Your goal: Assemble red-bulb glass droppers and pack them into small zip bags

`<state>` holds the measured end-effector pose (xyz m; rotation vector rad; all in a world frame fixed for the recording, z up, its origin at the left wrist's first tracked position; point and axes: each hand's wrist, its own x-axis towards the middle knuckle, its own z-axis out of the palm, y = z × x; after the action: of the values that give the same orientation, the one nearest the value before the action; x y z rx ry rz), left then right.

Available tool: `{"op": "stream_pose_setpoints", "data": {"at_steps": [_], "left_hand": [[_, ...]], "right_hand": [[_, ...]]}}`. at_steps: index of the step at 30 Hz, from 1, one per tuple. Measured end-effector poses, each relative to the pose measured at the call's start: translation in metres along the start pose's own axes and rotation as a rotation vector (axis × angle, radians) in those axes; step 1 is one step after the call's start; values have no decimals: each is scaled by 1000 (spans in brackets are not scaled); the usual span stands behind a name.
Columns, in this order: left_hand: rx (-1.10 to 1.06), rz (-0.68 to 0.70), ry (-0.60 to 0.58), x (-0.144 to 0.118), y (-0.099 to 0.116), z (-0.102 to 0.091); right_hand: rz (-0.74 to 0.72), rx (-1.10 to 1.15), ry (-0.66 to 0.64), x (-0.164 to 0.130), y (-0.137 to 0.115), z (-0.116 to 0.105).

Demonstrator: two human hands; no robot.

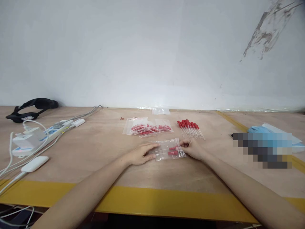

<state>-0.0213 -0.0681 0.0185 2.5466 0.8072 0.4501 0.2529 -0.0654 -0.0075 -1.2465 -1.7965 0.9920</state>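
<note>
A small clear plastic bag [166, 147] lies flat on the wooden table [95, 149] with red-bulbed glass droppers [173, 153] inside it. My left hand [140, 154] rests flat on the bag's left end, pinning it. My right hand [193, 149] pinches the bag's right end, by the droppers' red bulbs. Behind the bag lie several filled bags of red droppers [147, 128] and a loose row of red-bulbed droppers [190, 127].
An empty clear bag [161, 111] lies by the wall. A power strip with chargers and white cables [35, 135] and a black strap [32, 108] sit at the left. A blue pack [274, 135] is at the right. Yellow tape [154, 202] edges the table front.
</note>
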Motion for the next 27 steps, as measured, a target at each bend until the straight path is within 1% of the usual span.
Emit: {"op": "stream_pose_setpoints", "data": {"at_steps": [2,5,6,7,8,10,13,15,17,19,22,25,27], "left_hand": [[0,9,6,0,-1,0],[5,14,2,1,-3,2],[8,14,-3,1,-4,2],[10,14,-9,1,-5,3],[10,16,-15,1,-6,3],[6,22,-25,1,-7,3],[2,29,-33,1,-8,3],[3,28,-34,1,-8,2],[0,21,-31,1,-7,2],[-3,14,-28,1,-6,2],[2,14,-27,1,-4,1],[12,18,-29,1,-3,1],[16,24,-31,1,-3,1]], "right_hand": [[-11,-4,-22,0,1,-2],[-76,-90,-138,-3,-2,-9],[-72,-113,-145,-3,-2,-12],[-51,-127,-122,-3,-2,-15],[-20,-143,-67,-2,-2,-19],[44,-211,93,4,0,-27],[99,-431,296,20,2,-40],[110,-599,401,34,2,-46],[158,-732,496,50,1,-50],[250,-806,544,63,1,-49],[384,-834,554,78,2,-45],[448,-793,585,86,3,-40],[464,-736,598,89,2,-40]]}}
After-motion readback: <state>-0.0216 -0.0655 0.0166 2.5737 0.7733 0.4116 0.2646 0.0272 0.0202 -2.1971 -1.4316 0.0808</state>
